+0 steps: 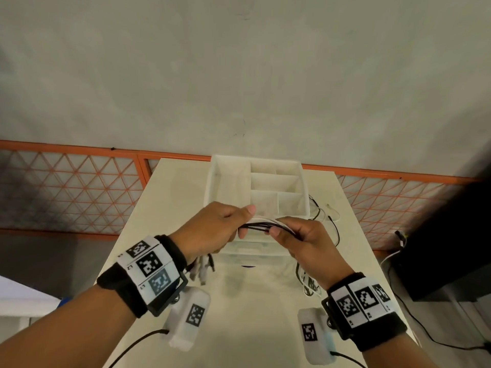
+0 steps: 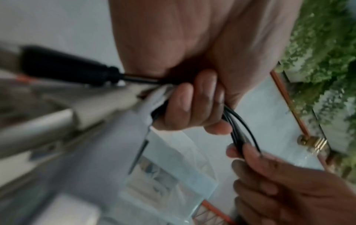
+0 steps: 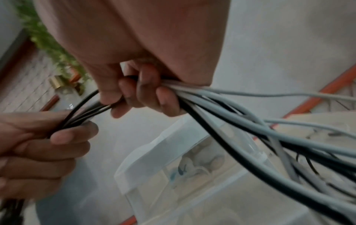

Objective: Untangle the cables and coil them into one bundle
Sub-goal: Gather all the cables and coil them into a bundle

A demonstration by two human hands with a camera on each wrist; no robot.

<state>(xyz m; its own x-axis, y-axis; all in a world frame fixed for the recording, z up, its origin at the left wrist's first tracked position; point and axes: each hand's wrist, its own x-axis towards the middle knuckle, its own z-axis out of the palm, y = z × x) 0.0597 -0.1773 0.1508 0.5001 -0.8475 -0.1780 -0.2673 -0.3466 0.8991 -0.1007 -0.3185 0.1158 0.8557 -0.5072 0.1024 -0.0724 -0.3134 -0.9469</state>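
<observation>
A bundle of black and white cables (image 1: 261, 224) is stretched short between my two hands, above the table. My left hand (image 1: 228, 229) grips one side with curled fingers (image 2: 192, 106). Plug ends (image 1: 204, 269) hang below it, and a black plug (image 2: 67, 65) sticks out behind the fist. My right hand (image 1: 297, 235) grips the other side of the cables (image 3: 82, 109), its fingers (image 3: 138, 92) curled around them. Grey and black strands (image 3: 250, 132) trail from it down to the table (image 1: 309, 284) and to the right (image 1: 328, 217).
A white divided organizer box (image 1: 215, 181) stands just beyond my hands on a clear drawer unit (image 1: 252, 252). Both sit on a white table (image 1: 252, 328). An orange lattice railing (image 1: 79, 195) runs behind. A black object (image 1: 451, 248) with cords sits at the right.
</observation>
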